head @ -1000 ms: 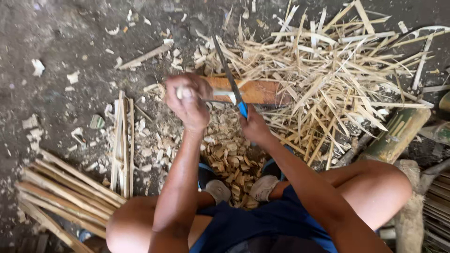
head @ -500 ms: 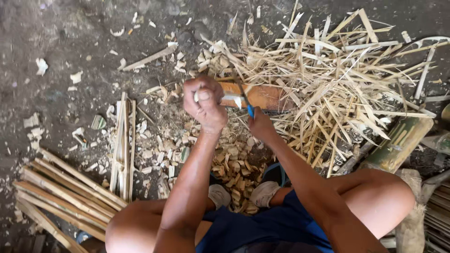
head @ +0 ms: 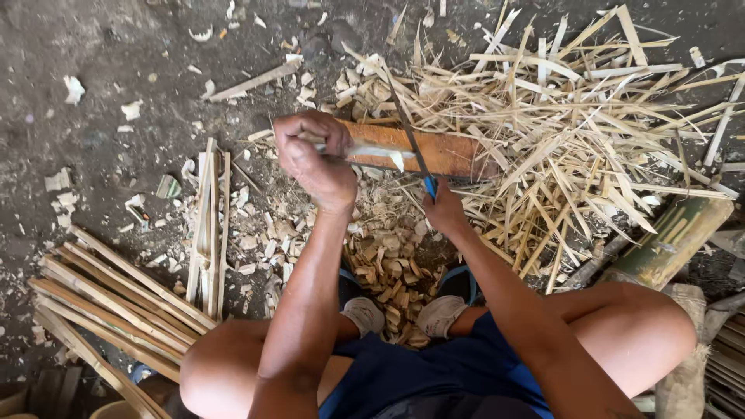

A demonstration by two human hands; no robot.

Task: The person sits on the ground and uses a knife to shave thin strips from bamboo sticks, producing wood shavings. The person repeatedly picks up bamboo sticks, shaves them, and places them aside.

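a: what takes up the most room?

b: the dirt floor (head: 93, 46), dark and littered with pale chips. after that, the heap of split slivers (head: 574, 132), spread from twelve to three o'clock.

a: and next in size?

b: a bundle of long slats (head: 109, 302) lying at eight o'clock, then a smaller upright cluster of strips (head: 208, 225) at nine, just left of the left forearm. a green bamboo section (head: 671, 240) sits at four o'clock, at the edge of the heap.

a: the work itself?

b: an orange-brown wood block (head: 446, 151) lies across the centre, toward one o'clock, half under the slivers. a mound of chips (head: 388, 264) is piled at six o'clock below it, reaching down to the person's shoes.

a: the hands?

b: the left hand (head: 314, 159) is closed in a fist around a thin pale strip (head: 372, 151), which lies over the block. the right hand (head: 444, 211) grips the blue handle of a knife (head: 410, 143); its narrow blade runs up toward twelve and crosses the strip's end.
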